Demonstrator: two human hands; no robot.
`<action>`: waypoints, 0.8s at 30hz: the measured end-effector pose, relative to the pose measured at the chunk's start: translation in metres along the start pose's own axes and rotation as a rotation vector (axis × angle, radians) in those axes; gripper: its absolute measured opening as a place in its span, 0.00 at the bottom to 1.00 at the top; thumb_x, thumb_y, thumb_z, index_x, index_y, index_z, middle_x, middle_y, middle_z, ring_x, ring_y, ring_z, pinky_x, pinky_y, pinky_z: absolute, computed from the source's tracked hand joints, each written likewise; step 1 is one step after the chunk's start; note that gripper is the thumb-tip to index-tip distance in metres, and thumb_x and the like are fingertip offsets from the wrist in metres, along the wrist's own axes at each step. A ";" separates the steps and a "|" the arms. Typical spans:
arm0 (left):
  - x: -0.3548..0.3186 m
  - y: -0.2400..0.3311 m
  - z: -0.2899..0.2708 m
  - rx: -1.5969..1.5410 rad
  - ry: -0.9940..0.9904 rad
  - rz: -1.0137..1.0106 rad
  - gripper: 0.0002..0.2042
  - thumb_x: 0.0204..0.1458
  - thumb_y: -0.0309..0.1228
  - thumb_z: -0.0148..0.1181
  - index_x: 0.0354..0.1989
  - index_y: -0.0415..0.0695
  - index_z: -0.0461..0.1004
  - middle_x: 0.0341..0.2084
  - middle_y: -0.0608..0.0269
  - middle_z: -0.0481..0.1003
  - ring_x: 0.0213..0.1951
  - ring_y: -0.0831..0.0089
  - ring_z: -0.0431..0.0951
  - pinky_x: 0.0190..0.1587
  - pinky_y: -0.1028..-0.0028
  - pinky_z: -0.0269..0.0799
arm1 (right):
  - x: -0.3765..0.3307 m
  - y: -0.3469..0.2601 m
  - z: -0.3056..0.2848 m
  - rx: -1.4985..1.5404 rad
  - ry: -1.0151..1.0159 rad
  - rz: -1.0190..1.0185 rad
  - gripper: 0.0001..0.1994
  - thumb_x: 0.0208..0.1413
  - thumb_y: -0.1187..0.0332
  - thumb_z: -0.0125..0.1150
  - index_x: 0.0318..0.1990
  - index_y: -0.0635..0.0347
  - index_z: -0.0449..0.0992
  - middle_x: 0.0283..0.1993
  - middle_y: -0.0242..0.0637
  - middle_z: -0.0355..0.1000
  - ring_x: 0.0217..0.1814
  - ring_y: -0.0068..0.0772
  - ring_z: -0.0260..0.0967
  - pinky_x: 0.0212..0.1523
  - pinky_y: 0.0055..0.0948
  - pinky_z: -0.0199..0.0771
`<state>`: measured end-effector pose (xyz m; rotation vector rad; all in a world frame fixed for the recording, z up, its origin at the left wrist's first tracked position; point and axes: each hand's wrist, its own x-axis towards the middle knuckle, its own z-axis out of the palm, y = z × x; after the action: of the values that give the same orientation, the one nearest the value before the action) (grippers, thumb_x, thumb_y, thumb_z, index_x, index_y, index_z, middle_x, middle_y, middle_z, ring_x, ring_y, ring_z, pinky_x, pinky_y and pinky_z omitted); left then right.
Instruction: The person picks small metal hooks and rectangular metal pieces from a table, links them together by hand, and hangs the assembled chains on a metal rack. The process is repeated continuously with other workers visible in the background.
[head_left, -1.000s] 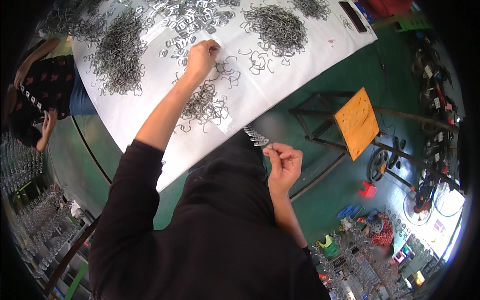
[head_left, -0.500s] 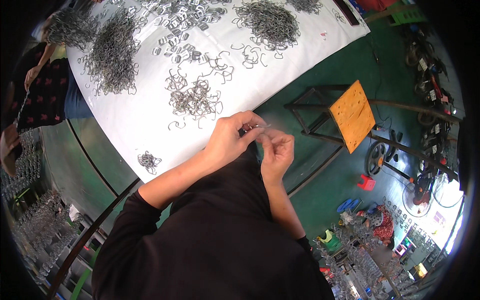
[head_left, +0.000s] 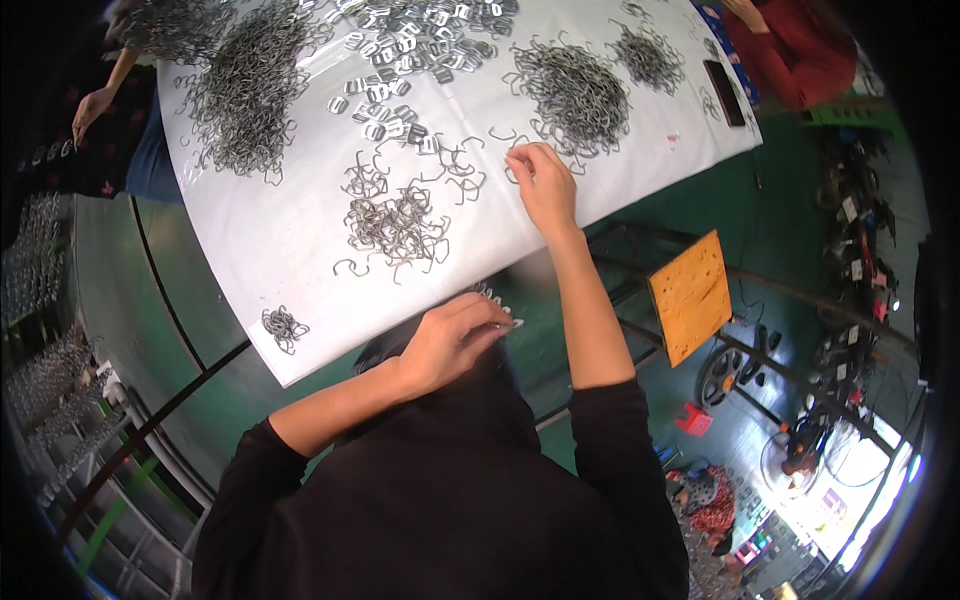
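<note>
My left hand point(head_left: 455, 340) is low, just in front of the table's near edge, its fingers closed on a small shiny metal piece point(head_left: 515, 323). More shiny bits point(head_left: 487, 292) show beside its knuckles; their exact shape is too small to tell. Over the table, my right hand point(head_left: 547, 190) has thumb and fingers pinched at a bent wire hook point(head_left: 511, 175), between two piles. To its left lies a loose heap of wire hooks point(head_left: 395, 228). A bigger hook pile point(head_left: 572, 98) is just beyond it.
On the white-covered table point(head_left: 300, 215) are flat metal buckles point(head_left: 385, 90), a large hook pile point(head_left: 250, 95), a small cluster point(head_left: 285, 327) and a dark phone-like slab point(head_left: 725, 93). Other people sit at far left and far right. A wooden-topped stool point(head_left: 692, 298) stands right.
My hands were together before my body. The right has moved forward onto the table among the hooks; the left has dropped slightly nearer, still holding the metal piece. The view has shifted.
</note>
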<state>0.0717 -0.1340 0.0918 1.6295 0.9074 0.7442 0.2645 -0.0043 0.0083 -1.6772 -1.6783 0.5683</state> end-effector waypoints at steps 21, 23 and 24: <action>-0.008 -0.015 0.004 -0.059 0.041 0.047 0.07 0.49 0.19 0.62 0.36 0.39 0.76 0.32 0.58 0.76 0.32 0.66 0.79 0.33 0.72 0.74 | -0.143 -0.105 -0.073 0.825 0.181 0.463 0.18 0.52 0.82 0.61 0.48 0.64 0.63 0.37 0.38 0.72 0.34 0.27 0.74 0.31 0.20 0.74; -0.006 -0.015 0.005 -0.071 0.066 0.065 0.06 0.48 0.19 0.63 0.35 0.39 0.75 0.33 0.58 0.77 0.33 0.67 0.79 0.33 0.73 0.75 | -0.167 -0.122 -0.075 0.869 0.272 0.506 0.19 0.52 0.82 0.61 0.49 0.64 0.61 0.37 0.39 0.72 0.35 0.29 0.75 0.32 0.21 0.76; -0.005 -0.015 0.006 -0.075 0.060 0.065 0.06 0.48 0.19 0.63 0.35 0.39 0.75 0.33 0.58 0.77 0.33 0.67 0.79 0.33 0.73 0.75 | -0.176 -0.128 -0.073 0.879 0.311 0.521 0.19 0.52 0.82 0.61 0.49 0.64 0.60 0.37 0.40 0.72 0.36 0.30 0.76 0.33 0.21 0.78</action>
<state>0.0711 -0.1397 0.0761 1.5843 0.8625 0.8655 0.2181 -0.1987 0.1219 -1.3969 -0.5851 1.0360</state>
